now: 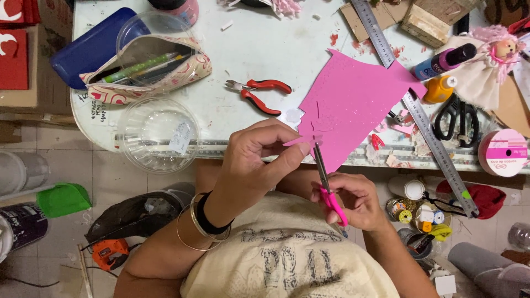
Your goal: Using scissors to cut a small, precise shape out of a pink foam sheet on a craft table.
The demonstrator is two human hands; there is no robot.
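Note:
My left hand, with bangles and a black band on the wrist, pinches a small pink foam cut-out between thumb and fingers at the table's front edge. My right hand grips small scissors with pink handles; the blades point up and meet the small piece. A large sheet of pink glitter foam lies on the white table just behind, with cut lines near its lower corner.
Red-handled pliers lie left of the sheet. A pencil case, clear plastic bowls, a metal ruler, black scissors, glue bottles, a doll and a ribbon roll crowd the table.

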